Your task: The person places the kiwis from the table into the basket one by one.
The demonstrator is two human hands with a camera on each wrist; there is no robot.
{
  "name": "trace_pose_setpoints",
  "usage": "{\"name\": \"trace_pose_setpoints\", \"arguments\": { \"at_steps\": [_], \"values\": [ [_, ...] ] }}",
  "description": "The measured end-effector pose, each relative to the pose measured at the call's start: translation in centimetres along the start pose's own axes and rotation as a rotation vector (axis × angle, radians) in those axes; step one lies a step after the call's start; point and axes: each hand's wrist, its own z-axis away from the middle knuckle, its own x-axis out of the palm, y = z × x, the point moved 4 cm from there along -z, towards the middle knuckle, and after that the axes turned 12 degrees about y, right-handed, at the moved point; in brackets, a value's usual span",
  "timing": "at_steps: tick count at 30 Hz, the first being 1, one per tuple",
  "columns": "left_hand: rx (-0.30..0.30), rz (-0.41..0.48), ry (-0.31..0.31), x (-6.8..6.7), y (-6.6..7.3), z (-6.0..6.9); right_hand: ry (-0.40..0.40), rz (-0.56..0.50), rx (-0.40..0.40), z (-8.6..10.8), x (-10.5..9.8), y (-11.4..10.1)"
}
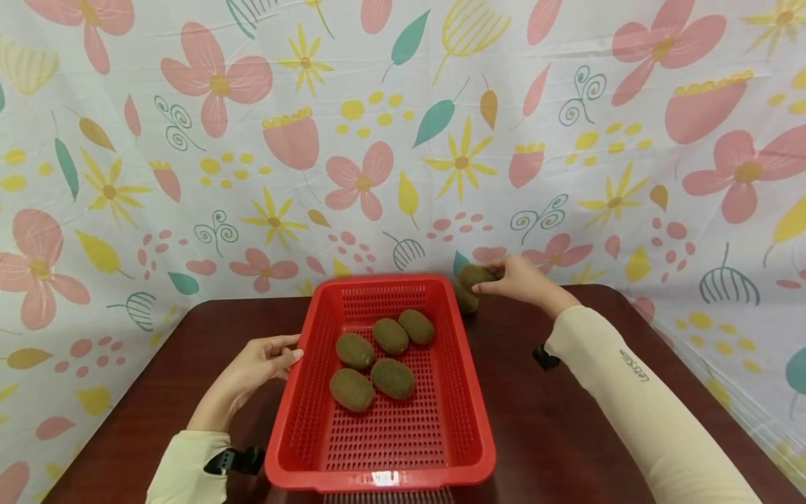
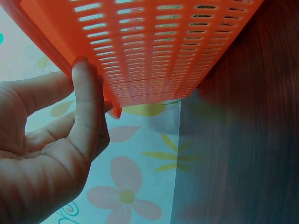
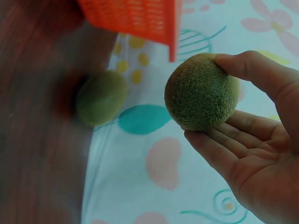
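At the basket's far right corner, my right hand [image 1: 519, 283] pinches a brown fuzzy kiwi [image 3: 202, 93] between thumb and fingers, raised above the table. A second kiwi [image 3: 102, 98] lies on the table below it, beside the basket's outer wall; the held one partly hides it in the head view. My left hand [image 1: 255, 367] holds the left rim of a red plastic basket [image 1: 475, 399], thumb and fingertips at the edge, as the left wrist view shows. Inside the basket, several kiwis [image 1: 393, 379] lie grouped toward the middle and back.
The basket stands on a dark reddish-brown table [image 1: 535, 434], its front end near the table's front edge. Behind the table hangs a white cloth with flower prints [image 1: 390, 231], close to the back edge. Slotted walls surround the basket's floor.
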Motion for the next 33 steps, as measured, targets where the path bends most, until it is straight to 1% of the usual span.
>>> {"name": "trace_pose_setpoints", "arguments": {
  "at_steps": [8,13,17,20,28,33],
  "values": [
    [0.005,-0.003,-0.002,0.0,0.2,0.1,-0.02,-0.034,-0.023,-1.3,-0.1,-3.5],
    [0.003,-0.009,-0.002,-0.1,0.4,0.1,-0.028,-0.012,-0.016,-2.0,0.2,-5.7],
    [0.008,-0.003,-0.011,0.0,0.6,0.2,-0.034,-0.046,-0.043,-2.5,0.8,-7.3],
    [0.008,0.004,-0.016,0.0,0.7,0.2,-0.051,-0.083,-0.071,-2.9,1.5,-8.3],
    [0.0,0.006,-0.009,0.0,0.5,0.1,-0.067,-0.111,-0.084,-3.9,3.5,-10.9],
    [-0.01,0.011,-0.003,-0.1,0.4,0.1,-0.076,-0.114,-0.082,-4.5,5.3,-11.7]
  ]
}}
